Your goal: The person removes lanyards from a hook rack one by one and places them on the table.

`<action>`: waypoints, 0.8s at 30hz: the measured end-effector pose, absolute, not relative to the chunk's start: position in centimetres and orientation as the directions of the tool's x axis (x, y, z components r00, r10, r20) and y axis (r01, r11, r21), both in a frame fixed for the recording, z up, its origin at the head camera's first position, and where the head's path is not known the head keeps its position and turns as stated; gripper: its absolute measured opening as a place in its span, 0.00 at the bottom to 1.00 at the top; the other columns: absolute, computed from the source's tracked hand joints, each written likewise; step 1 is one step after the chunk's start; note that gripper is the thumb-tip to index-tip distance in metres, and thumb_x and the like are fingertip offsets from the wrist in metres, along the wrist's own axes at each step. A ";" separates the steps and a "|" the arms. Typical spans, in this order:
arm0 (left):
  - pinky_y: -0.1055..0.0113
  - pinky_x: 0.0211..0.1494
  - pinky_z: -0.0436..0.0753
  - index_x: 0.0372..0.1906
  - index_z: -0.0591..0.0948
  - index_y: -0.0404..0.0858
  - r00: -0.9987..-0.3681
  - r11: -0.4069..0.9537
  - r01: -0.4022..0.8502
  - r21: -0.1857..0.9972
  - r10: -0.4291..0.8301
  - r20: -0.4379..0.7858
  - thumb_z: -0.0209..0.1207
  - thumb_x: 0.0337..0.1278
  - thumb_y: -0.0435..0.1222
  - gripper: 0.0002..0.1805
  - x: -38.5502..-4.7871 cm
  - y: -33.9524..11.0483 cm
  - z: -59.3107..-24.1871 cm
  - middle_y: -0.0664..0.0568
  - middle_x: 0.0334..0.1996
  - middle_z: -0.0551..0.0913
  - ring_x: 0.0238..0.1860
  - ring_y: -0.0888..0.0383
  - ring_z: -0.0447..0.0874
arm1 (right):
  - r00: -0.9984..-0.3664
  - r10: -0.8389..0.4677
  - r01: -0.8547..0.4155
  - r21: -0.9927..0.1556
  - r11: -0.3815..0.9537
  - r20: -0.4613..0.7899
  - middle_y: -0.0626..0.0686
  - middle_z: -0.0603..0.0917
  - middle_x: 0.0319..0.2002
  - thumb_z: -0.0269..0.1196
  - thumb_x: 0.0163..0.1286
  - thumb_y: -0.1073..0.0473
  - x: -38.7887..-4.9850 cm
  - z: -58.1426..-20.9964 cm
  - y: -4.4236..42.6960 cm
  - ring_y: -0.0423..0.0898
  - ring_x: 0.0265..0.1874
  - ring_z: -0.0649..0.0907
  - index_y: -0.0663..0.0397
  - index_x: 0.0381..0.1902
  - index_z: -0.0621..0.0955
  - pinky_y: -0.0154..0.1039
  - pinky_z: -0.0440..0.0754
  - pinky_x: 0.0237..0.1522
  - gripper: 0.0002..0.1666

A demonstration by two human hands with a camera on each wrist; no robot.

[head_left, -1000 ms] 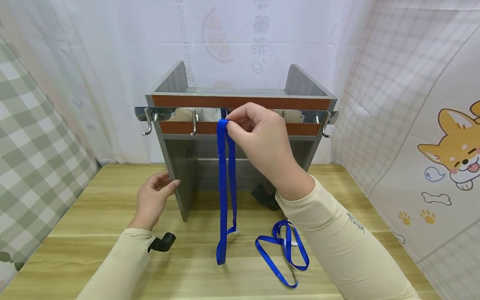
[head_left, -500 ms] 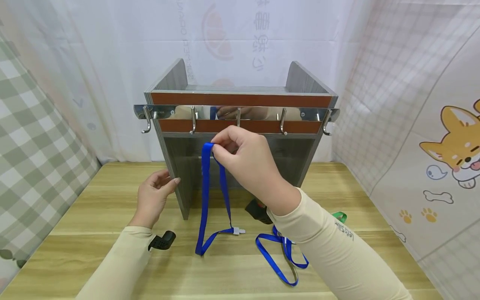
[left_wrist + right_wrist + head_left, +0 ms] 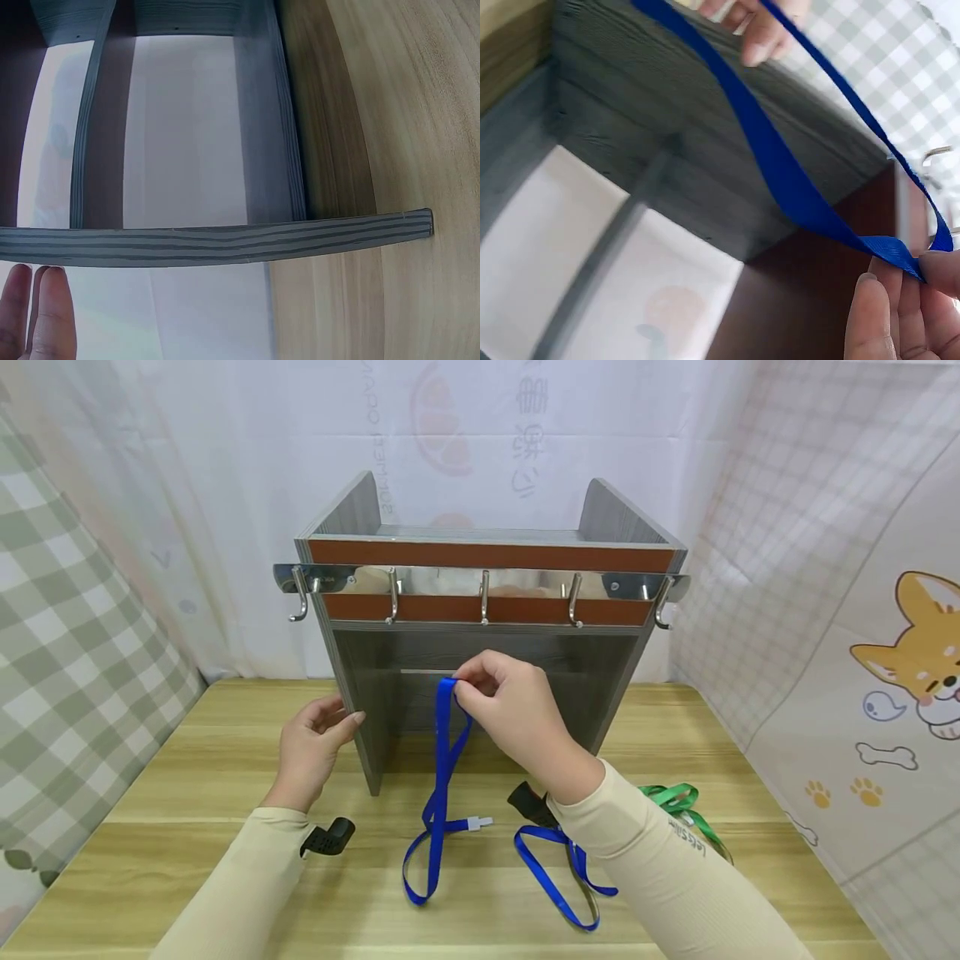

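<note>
My right hand [image 3: 517,718] pinches the top of a blue lanyard [image 3: 441,777] between thumb and fingers, in front of the grey shelf. The lanyard hangs in a loop, its lower end down by the table, with a white plastic clip [image 3: 478,823] sticking out to the right. In the right wrist view the blue strap [image 3: 769,161] stretches away from the fingertips. My left hand [image 3: 311,752] is beside the shelf's left side panel [image 3: 347,693], thumb at its front edge; the left wrist view shows straight fingers [image 3: 56,315] along the panel's outer side.
A metal rail [image 3: 442,581] with several hooks crosses the shelf's front, above my right hand. A second blue lanyard [image 3: 546,884] lies on the wooden table, partly under my right forearm. Green lanyards [image 3: 678,795] lie farther right. Curtains hang at the back and sides.
My right hand has come down from the rail's middle hook with the blue lanyard, first leftward, then back right. Green lanyards have come into view. The left hand has stayed by the panel.
</note>
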State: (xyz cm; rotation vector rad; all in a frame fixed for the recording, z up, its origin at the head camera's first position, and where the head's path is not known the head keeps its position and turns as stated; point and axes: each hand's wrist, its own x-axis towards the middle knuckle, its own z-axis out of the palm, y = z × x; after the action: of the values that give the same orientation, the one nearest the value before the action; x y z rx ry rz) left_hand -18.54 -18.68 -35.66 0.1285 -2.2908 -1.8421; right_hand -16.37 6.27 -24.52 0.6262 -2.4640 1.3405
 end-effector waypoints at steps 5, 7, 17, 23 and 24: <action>0.82 0.47 0.77 0.64 0.71 0.34 -0.977 0.229 0.052 0.972 -0.191 0.097 0.61 0.63 0.39 0.27 -18.5 -18.7 -35.6 0.41 0.59 0.77 0.47 0.72 0.76 | -0.897 -0.227 -0.441 -0.741 0.507 0.379 0.50 0.86 0.32 0.62 0.66 0.64 -17.7 -25.9 6.7 0.44 0.30 0.81 0.57 0.37 0.84 0.36 0.80 0.32 0.04; 0.82 0.47 0.77 0.64 0.71 0.34 -0.977 0.230 0.051 0.972 -0.191 0.096 0.61 0.63 0.40 0.27 -18.5 -18.7 -35.6 0.41 0.59 0.77 0.47 0.72 0.76 | -0.906 -0.224 -0.422 -0.742 0.521 0.359 0.50 0.85 0.32 0.62 0.67 0.64 -18.4 -26.5 6.7 0.44 0.30 0.81 0.57 0.38 0.84 0.37 0.80 0.32 0.05; 0.82 0.46 0.78 0.63 0.72 0.35 -0.975 0.249 0.047 0.967 -0.200 0.098 0.62 0.62 0.40 0.27 -18.5 -18.7 -35.7 0.41 0.58 0.77 0.44 0.75 0.77 | -0.935 -0.255 -0.349 -0.776 0.526 0.248 0.47 0.85 0.33 0.62 0.67 0.63 -19.8 -29.4 5.4 0.43 0.32 0.81 0.54 0.37 0.84 0.37 0.80 0.34 0.04; 0.82 0.45 0.78 0.63 0.73 0.34 -0.972 0.259 0.062 0.964 -0.205 0.117 0.62 0.62 0.40 0.26 -18.6 -18.6 -35.8 0.41 0.57 0.78 0.43 0.75 0.77 | -0.939 -0.293 -0.311 -0.811 0.496 0.181 0.46 0.85 0.31 0.63 0.66 0.63 -19.0 -30.9 5.0 0.42 0.31 0.81 0.53 0.36 0.84 0.35 0.80 0.33 0.03; 0.82 0.45 0.78 0.63 0.73 0.34 -0.972 0.259 0.063 0.964 -0.205 0.118 0.62 0.62 0.40 0.26 -18.6 -18.6 -35.8 0.41 0.57 0.78 0.43 0.75 0.77 | -0.938 -0.299 -0.307 -0.816 0.491 0.173 0.46 0.85 0.31 0.64 0.66 0.63 -18.8 -31.1 4.9 0.41 0.31 0.81 0.53 0.36 0.84 0.35 0.80 0.33 0.03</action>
State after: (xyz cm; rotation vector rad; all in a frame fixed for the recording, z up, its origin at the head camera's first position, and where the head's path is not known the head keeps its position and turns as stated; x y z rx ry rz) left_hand -18.62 -18.65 -35.78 0.1334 -2.3086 -1.7840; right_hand -18.85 4.91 -31.14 0.5503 -2.7053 1.4828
